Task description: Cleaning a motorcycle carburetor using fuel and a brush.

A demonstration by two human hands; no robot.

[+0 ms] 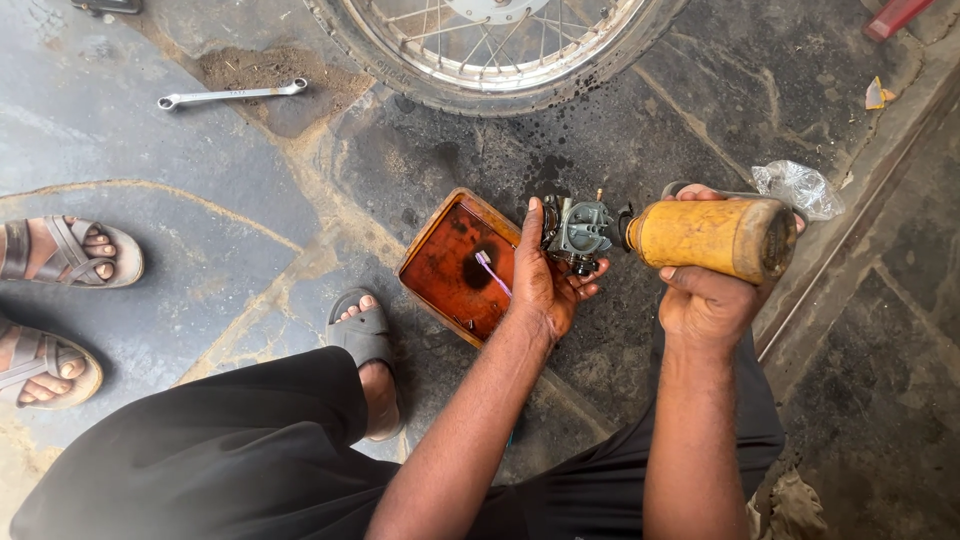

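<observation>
Nearest: black trousers [230,450], grey sandal [362,335]. Left hand [545,285] closed around small metal carburettor [580,232]; right hand [705,300] gripping yellow oil can [712,236], spout touching carburettor. Just left, rusty tray [425,250] of reddish liquid, purple brush [492,272] inside. Beyond, on oil-stained stone floor [200,200]: spanner [232,94], spoked wheel [490,60]. Another person's sandalled feet [60,255] far left.

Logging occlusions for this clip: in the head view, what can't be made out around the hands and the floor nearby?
- Metal engine part: near side hidden by the left hand.
- Yellow bottle: its nozzle tip is too small to tell whether it touches the part; the right hand covers its underside.
- Tray: contents under the reddish liquid unclear.
- Spoked wheel: cut off by the top edge.
- Spanner: size marks too small.
</observation>
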